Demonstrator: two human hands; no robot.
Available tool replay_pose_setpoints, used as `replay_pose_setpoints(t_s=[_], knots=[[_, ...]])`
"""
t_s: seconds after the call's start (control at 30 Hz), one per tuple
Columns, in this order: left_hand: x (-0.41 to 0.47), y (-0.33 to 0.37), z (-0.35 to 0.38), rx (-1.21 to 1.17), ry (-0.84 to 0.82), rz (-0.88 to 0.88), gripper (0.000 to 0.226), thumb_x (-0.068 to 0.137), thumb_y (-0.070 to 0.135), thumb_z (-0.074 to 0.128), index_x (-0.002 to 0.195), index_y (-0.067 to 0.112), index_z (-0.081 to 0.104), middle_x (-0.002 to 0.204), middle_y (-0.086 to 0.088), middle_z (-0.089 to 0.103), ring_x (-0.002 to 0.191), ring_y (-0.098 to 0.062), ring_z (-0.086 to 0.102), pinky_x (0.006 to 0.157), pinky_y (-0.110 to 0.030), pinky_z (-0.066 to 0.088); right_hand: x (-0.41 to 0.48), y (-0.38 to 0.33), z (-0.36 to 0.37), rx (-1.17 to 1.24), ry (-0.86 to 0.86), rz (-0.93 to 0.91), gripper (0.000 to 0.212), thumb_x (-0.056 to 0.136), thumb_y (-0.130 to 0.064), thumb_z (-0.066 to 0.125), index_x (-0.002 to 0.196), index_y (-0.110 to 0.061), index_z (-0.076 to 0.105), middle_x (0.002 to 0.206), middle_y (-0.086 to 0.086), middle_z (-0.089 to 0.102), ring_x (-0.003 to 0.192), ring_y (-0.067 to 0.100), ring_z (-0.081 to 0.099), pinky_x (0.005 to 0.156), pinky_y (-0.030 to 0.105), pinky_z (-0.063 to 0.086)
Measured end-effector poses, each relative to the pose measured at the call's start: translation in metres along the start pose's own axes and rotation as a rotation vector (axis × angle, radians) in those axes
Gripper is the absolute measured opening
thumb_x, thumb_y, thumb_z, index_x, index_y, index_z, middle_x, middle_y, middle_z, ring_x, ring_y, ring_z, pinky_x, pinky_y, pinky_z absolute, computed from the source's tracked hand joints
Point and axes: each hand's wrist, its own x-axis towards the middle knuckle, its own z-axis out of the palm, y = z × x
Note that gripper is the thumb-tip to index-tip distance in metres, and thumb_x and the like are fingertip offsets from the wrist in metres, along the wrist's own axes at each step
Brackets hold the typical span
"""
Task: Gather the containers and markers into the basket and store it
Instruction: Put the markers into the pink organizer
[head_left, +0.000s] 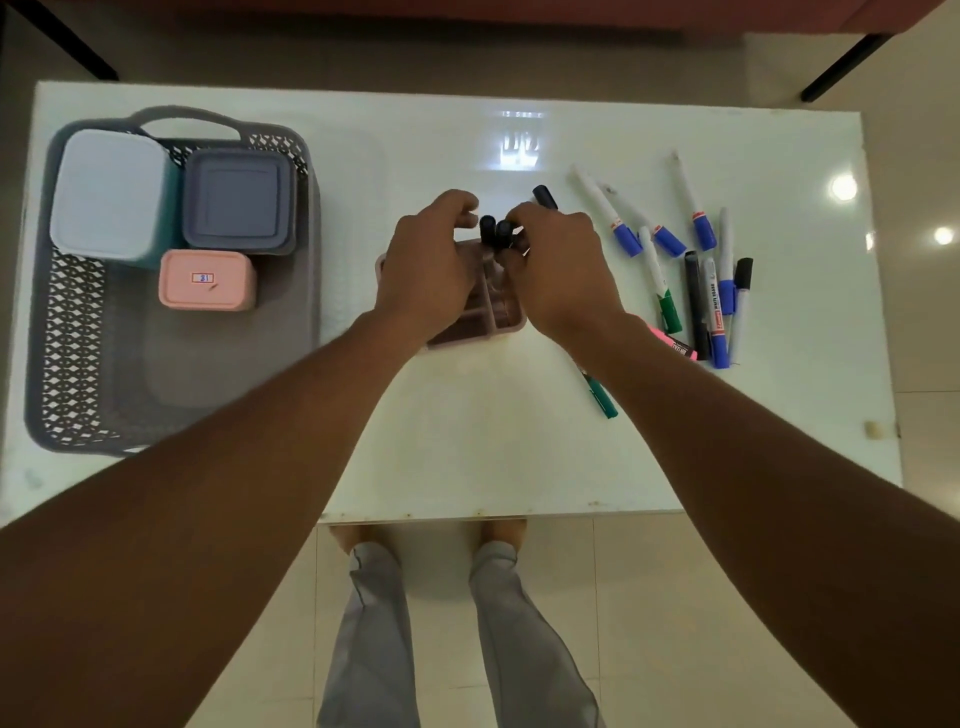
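Note:
A grey lattice basket (72, 332) sits at the table's left. It holds a tall teal container with a pale lid (109, 192), a grey-lidded box (236, 200) and a small pink box (205, 280). At the table's middle stands a pink divided holder (501, 317) with two black-capped markers (496, 231) upright in it. My left hand (428, 260) grips the holder's left side. My right hand (556, 265) is closed around a black marker (544, 196) at the holder's far edge. Several loose markers (701, 270) lie to the right, and a green pen (600, 397) lies by my right forearm.
The white glossy table (467, 447) ends at a near edge above my legs. Dark furniture legs (841, 65) stand beyond the far edge. A small beige piece (874, 429) sits at the table's right edge.

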Motion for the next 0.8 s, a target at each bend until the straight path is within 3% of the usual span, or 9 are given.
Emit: replay_pose_setpoints(t_s=[0.1, 0.23, 0.4, 0.53, 0.63, 0.7, 0.8], knots=[[-0.002, 0.001, 0.001, -0.065, 0.012, 0.088, 0.027, 0.090, 0.009, 0.058, 0.113, 0.019, 0.066, 0.106, 0.010, 0.071, 0.077, -0.004, 0.065, 0.086, -0.035, 0.054, 0.003, 0.004, 0.003, -0.004, 0.020, -0.007, 0.018, 0.096, -0.019, 0.052, 0.108, -0.014, 0.064, 0.092, 0.008, 0.068, 0.085, 0.024, 0.057, 0.068, 0.035, 0.047], [-0.001, -0.004, 0.003, -0.085, 0.027, 0.095, 0.021, 0.092, 0.014, 0.058, 0.111, 0.020, 0.067, 0.106, 0.009, 0.072, 0.073, -0.007, 0.066, 0.083, -0.039, 0.054, 0.005, 0.007, 0.004, -0.029, 0.002, 0.008, 0.018, 0.095, -0.023, 0.054, 0.106, -0.014, 0.066, 0.093, 0.007, 0.067, 0.088, 0.026, 0.059, 0.070, 0.038, 0.050], [-0.001, -0.007, 0.006, -0.045, 0.020, 0.043, 0.046, 0.093, 0.010, 0.057, 0.137, 0.019, 0.050, 0.127, 0.005, 0.063, 0.085, -0.014, 0.064, 0.092, -0.045, 0.051, -0.003, 0.009, 0.011, -0.052, -0.032, 0.024, 0.018, 0.096, -0.016, 0.048, 0.107, -0.011, 0.062, 0.095, 0.008, 0.067, 0.086, 0.028, 0.060, 0.070, 0.040, 0.053], [-0.012, -0.006, 0.008, -0.034, 0.081, 0.056, 0.050, 0.090, 0.007, 0.058, 0.138, 0.016, 0.047, 0.130, 0.002, 0.057, 0.101, -0.018, 0.061, 0.095, -0.045, 0.049, -0.015, 0.015, 0.017, 0.053, 0.052, 0.058, 0.028, 0.096, -0.019, 0.051, 0.122, -0.010, 0.057, 0.107, 0.005, 0.068, 0.088, 0.028, 0.063, 0.076, 0.042, 0.053], [-0.033, -0.003, 0.015, 0.036, 0.246, 0.115, 0.044, 0.087, 0.003, 0.055, 0.130, 0.010, 0.049, 0.123, -0.007, 0.053, 0.107, -0.023, 0.056, 0.093, -0.046, 0.049, -0.028, 0.021, 0.023, 0.139, 0.072, 0.090, 0.037, 0.094, -0.019, 0.053, 0.130, -0.013, 0.054, 0.116, 0.001, 0.067, 0.093, 0.025, 0.064, 0.082, 0.040, 0.052], [-0.052, 0.005, 0.024, 0.059, 0.359, 0.172, 0.035, 0.085, 0.002, 0.053, 0.119, 0.007, 0.053, 0.115, -0.011, 0.055, 0.105, -0.021, 0.051, 0.091, -0.040, 0.049, -0.037, 0.027, 0.027, 0.189, 0.101, 0.109, 0.038, 0.094, -0.017, 0.053, 0.132, -0.015, 0.054, 0.116, 0.000, 0.067, 0.095, 0.024, 0.064, 0.083, 0.039, 0.051], [-0.080, 0.020, 0.044, 0.020, 0.312, 0.287, 0.020, 0.086, -0.002, 0.055, 0.105, 0.005, 0.056, 0.105, -0.012, 0.057, 0.098, -0.019, 0.051, 0.082, -0.030, 0.049, -0.050, 0.039, 0.031, 0.223, 0.180, 0.145, 0.033, 0.094, -0.015, 0.052, 0.126, -0.015, 0.058, 0.109, -0.001, 0.070, 0.092, 0.023, 0.066, 0.080, 0.036, 0.053]])
